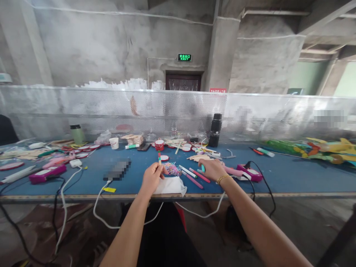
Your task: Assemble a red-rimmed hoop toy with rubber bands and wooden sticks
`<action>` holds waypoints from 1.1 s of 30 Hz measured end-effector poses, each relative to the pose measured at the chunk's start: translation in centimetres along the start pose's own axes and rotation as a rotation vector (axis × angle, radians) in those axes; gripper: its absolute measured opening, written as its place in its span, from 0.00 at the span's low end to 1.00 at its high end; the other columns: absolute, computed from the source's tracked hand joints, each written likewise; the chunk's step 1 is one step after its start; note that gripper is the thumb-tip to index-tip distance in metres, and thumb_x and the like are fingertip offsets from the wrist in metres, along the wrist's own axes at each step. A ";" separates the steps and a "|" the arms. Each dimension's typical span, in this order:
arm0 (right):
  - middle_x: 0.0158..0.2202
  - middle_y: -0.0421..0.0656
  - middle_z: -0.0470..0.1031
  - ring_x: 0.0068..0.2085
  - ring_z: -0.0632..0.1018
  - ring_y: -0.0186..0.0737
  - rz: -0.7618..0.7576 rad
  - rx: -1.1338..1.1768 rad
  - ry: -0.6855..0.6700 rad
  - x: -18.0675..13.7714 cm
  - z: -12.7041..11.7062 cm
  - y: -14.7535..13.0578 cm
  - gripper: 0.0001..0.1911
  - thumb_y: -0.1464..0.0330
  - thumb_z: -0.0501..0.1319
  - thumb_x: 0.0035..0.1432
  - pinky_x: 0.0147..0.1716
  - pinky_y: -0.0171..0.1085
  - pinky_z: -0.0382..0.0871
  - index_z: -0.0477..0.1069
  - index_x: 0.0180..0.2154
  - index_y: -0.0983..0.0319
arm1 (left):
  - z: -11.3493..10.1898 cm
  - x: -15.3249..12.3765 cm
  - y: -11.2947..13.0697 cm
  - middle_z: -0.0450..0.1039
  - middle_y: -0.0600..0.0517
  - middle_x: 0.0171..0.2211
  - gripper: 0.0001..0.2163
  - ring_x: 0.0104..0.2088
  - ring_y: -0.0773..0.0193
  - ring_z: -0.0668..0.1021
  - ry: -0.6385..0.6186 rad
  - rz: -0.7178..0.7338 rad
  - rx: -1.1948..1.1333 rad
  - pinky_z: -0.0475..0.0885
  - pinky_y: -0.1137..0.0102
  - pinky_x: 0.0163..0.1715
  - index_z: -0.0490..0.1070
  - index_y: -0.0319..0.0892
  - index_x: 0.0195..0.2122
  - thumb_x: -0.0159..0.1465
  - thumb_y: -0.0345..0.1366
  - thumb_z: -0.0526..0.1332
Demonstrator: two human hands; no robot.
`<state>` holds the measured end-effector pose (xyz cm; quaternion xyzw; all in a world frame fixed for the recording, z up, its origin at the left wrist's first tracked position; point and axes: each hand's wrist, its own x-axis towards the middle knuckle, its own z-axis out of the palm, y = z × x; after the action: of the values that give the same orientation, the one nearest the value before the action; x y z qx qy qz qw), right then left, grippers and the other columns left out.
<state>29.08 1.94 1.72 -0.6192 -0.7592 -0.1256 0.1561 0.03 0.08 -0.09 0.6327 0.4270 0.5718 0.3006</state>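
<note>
My left hand (152, 176) is closed on a thin craft stick (159, 158) with red and green bands, held upright above the blue table (292, 174). My right hand (211, 169) rests on the table to the right, fingers curled round a pink glue gun (232, 171) with a teal part showing at my fingertips. Between the hands lies a heap of small coloured rubber bands (173, 169). A white cloth or bag (170, 185) sits at the near edge under my left hand. Several pink and white pens (191, 175) lie beside it.
A black bottle (215, 130) stands at the back centre, a green cup (77, 134) at the back left. A second pink glue gun (47, 173) and cables lie left. Colourful toys (314, 148) lie right. A perforated metal screen (178, 111) backs the table.
</note>
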 end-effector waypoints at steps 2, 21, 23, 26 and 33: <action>0.41 0.46 0.83 0.46 0.80 0.49 0.025 0.017 0.080 -0.3 -0.8 -0.7 0.12 0.70 0.60 0.59 0.53 0.47 0.57 0.73 0.45 0.57 | 0.1 0.1 -0.1 0.78 0.53 0.25 0.07 0.19 0.67 0.71 0.017 -0.002 -0.032 0.62 0.71 0.24 0.73 0.43 0.32 0.61 0.41 0.60; 0.40 0.42 0.81 0.44 0.76 0.45 -0.288 0.400 0.538 -0.7 -0.5 -13.9 0.14 0.69 0.58 0.63 0.64 0.49 0.44 0.71 0.50 0.56 | -0.4 0.1 0.0 0.55 0.63 0.16 0.19 0.18 0.74 0.56 0.008 -0.056 -0.275 0.49 0.74 0.20 0.70 0.41 0.32 0.54 0.52 0.70; 0.41 0.43 0.81 0.44 0.75 0.44 -0.295 0.390 0.542 -0.7 -0.6 -14.0 0.13 0.69 0.57 0.64 0.65 0.48 0.42 0.72 0.50 0.57 | -0.4 0.1 0.1 0.55 0.63 0.16 0.19 0.18 0.74 0.56 0.001 -0.057 -0.269 0.49 0.74 0.20 0.71 0.40 0.30 0.54 0.51 0.70; 0.41 0.43 0.80 0.45 0.75 0.45 -0.298 0.364 0.556 -0.8 -0.5 -14.1 0.13 0.68 0.55 0.66 0.66 0.48 0.41 0.72 0.50 0.56 | -0.5 0.1 0.2 0.55 0.63 0.16 0.19 0.18 0.74 0.56 -0.006 -0.063 -0.275 0.48 0.74 0.20 0.72 0.40 0.29 0.53 0.52 0.70; 0.41 0.43 0.80 0.45 0.76 0.44 -0.324 0.530 0.598 -1.2 0.1 -14.2 0.12 0.68 0.56 0.66 0.65 0.50 0.45 0.74 0.48 0.56 | -0.5 0.0 0.2 0.56 0.62 0.16 0.20 0.18 0.74 0.57 0.013 -0.071 -0.326 0.48 0.74 0.19 0.72 0.40 0.31 0.52 0.52 0.71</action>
<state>15.36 -2.01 1.22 -0.3669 -0.7740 -0.1229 0.5012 -0.43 -0.04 0.19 0.5565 0.3524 0.6266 0.4165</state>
